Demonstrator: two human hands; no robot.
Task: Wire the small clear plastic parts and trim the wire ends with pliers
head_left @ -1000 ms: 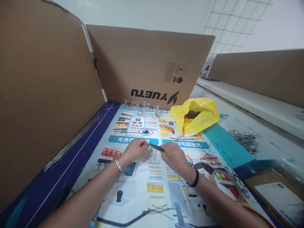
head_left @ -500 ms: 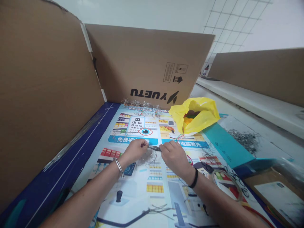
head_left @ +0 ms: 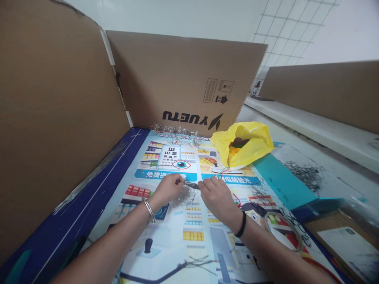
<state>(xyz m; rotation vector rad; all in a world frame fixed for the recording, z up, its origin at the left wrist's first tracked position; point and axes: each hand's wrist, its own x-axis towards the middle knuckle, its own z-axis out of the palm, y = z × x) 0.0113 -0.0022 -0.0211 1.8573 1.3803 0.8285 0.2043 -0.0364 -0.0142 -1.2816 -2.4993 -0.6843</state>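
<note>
My right hand (head_left: 217, 197) is closed around dark pliers (head_left: 193, 185), whose jaws point left. My left hand (head_left: 168, 192) is closed in a pinch at the tip of the jaws, on a thin wire piece that is mostly hidden by the fingers. Just below the pliers, fine wire strands with a clear, glassy look (head_left: 187, 197) show between the hands; whether they hang from the left hand or lie on the printed sheet (head_left: 174, 232) I cannot tell.
Wire pieces (head_left: 177, 132) lie along the cardboard panel (head_left: 177, 75) at the back. A yellow bag (head_left: 254, 152) stands open at the right. Nearer are a tape roll (head_left: 297, 242), dark wire bits (head_left: 304, 175) and loose wire strands (head_left: 198, 263). Another cardboard wall (head_left: 59, 98) rises on the left.
Both hands stay almost where they were, with the pliers still between them. Only a very slight shift of the right hand and the pliers shows.
</note>
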